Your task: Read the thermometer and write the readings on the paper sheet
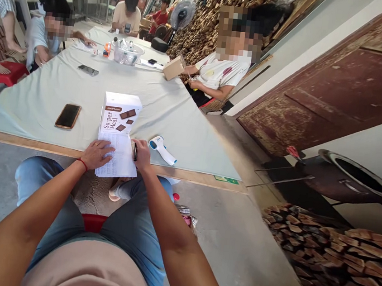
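My left hand [97, 155] lies flat on a white sheet of paper [118, 160] with rows of fine writing, fingers stretched out. The sheet hangs a little over the table's near edge. At its right side my right hand [141, 154] is closed around a black pen [135, 151]. Directly beyond the sheet stands a white box [121, 113] printed "Su-per Meal" with brown chocolate pieces. A white and blue infrared thermometer [163, 150] rests just right of my right hand. Left of the box lies a dark phone [68, 116].
A pale cloth covers the table [45, 96]. Farther back are another phone [88, 70] and a clear plastic basket [128, 54] of bottles. At right, a seated person [221, 75] holds a cardboard box [174, 67]. Other people sit around the table. Firewood [345, 264] is piled at lower right.
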